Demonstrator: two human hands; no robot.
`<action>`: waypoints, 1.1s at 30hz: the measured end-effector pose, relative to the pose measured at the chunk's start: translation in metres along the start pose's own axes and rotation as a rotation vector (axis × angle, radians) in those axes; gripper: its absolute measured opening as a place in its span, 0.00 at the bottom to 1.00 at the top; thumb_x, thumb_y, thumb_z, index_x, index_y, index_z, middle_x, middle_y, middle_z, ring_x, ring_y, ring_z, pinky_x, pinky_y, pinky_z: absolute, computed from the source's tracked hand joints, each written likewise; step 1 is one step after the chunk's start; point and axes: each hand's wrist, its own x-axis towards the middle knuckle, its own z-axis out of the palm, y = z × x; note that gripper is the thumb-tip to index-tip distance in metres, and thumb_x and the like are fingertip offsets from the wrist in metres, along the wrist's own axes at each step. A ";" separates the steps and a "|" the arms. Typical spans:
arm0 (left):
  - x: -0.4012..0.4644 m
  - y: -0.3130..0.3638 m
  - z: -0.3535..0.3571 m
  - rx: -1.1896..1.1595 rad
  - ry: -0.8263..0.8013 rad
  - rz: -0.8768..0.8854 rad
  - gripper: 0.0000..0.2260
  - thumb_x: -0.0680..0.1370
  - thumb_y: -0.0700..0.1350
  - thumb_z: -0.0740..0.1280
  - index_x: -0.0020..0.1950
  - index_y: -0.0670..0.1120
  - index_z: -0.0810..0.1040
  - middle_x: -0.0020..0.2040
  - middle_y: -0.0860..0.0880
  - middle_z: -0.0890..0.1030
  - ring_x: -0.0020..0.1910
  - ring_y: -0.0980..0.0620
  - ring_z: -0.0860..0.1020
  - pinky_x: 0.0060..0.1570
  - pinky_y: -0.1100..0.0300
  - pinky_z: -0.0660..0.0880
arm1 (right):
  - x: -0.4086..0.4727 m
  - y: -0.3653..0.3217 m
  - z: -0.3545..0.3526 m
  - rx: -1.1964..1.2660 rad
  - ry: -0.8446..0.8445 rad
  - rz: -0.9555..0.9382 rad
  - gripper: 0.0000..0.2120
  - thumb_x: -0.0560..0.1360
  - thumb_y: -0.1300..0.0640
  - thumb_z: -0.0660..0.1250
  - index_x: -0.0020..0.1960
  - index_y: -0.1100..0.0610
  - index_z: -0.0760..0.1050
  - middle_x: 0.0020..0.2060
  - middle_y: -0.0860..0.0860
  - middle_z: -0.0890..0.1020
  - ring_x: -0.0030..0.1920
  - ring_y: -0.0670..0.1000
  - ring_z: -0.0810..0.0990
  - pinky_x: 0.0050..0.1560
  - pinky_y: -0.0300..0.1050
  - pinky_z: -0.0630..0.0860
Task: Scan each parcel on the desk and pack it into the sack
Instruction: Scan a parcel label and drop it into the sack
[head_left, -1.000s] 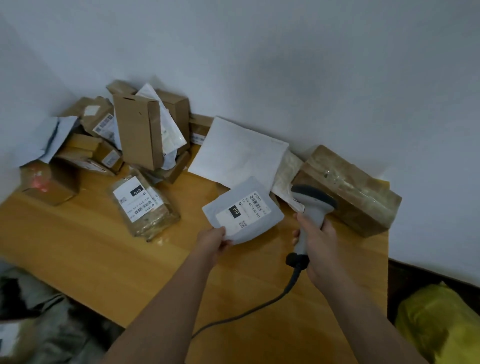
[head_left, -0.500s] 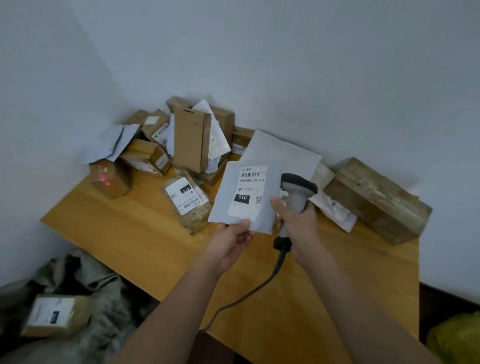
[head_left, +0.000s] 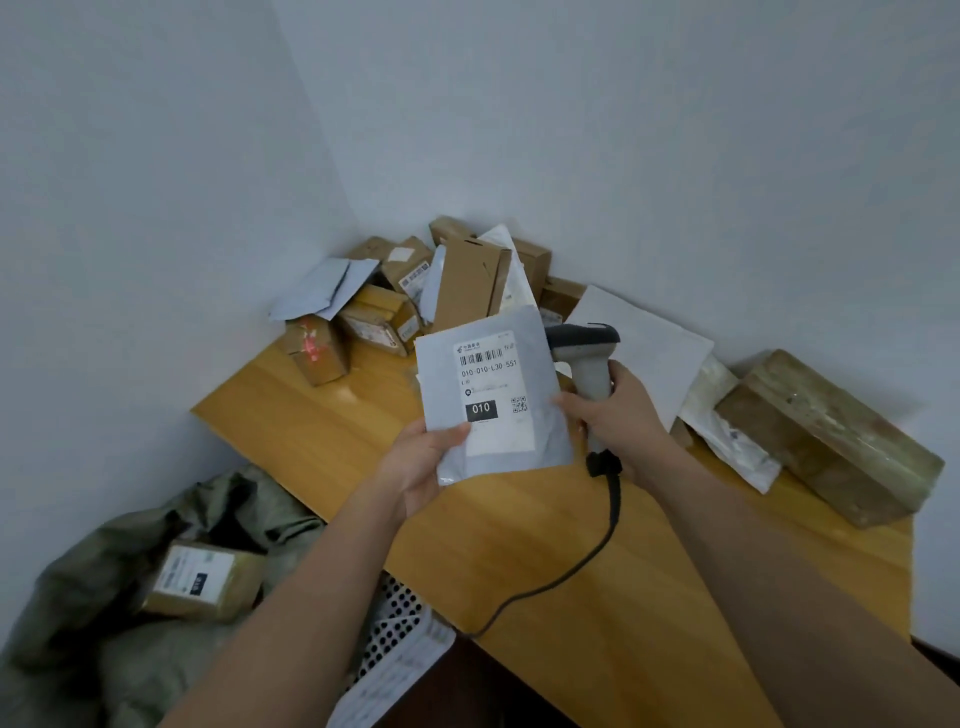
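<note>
My left hand (head_left: 422, 467) pinches the lower left corner of a flat grey mailer (head_left: 493, 400) and holds it upright above the wooden desk (head_left: 571, 571), its white label facing me. My right hand (head_left: 618, 415) grips the handle of a grey barcode scanner (head_left: 584, 358) just behind the mailer's right edge; its head points left, partly hidden by the mailer. The scanner's black cable (head_left: 582, 566) runs down over the desk's front edge. An olive-green sack (head_left: 104, 597) lies open on the floor at lower left with one brown parcel (head_left: 202, 579) in it.
A heap of cardboard boxes and mailers (head_left: 415, 296) fills the desk's far corner. A white mailer (head_left: 654, 348) and a large tape-wrapped brown box (head_left: 826, 441) lie at the right. A white perforated panel (head_left: 400, 649) sits under the desk's edge beside the sack.
My left hand has lifted the grey mailer off the desk and turned it upright, label toward me. The view has swung left and down, bringing the sack into sight.
</note>
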 end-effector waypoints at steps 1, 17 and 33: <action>0.000 0.001 -0.005 -0.023 0.058 0.031 0.15 0.78 0.32 0.64 0.65 0.39 0.75 0.54 0.44 0.83 0.49 0.44 0.83 0.43 0.51 0.81 | -0.002 -0.004 0.005 -0.012 0.025 0.000 0.12 0.76 0.53 0.71 0.55 0.56 0.74 0.39 0.53 0.79 0.34 0.49 0.76 0.32 0.39 0.75; 0.020 0.008 -0.080 0.026 0.467 0.069 0.17 0.80 0.32 0.61 0.69 0.39 0.71 0.45 0.47 0.79 0.37 0.50 0.76 0.31 0.59 0.73 | -0.051 -0.080 0.038 0.190 -0.401 0.036 0.16 0.81 0.49 0.63 0.59 0.60 0.75 0.45 0.58 0.78 0.33 0.49 0.76 0.36 0.43 0.76; 0.027 0.006 -0.093 -0.093 0.536 0.070 0.16 0.80 0.32 0.62 0.66 0.42 0.70 0.53 0.46 0.79 0.41 0.50 0.77 0.37 0.54 0.74 | -0.059 -0.089 0.043 0.219 -0.436 0.072 0.17 0.80 0.49 0.63 0.62 0.60 0.74 0.50 0.58 0.78 0.34 0.49 0.77 0.35 0.44 0.76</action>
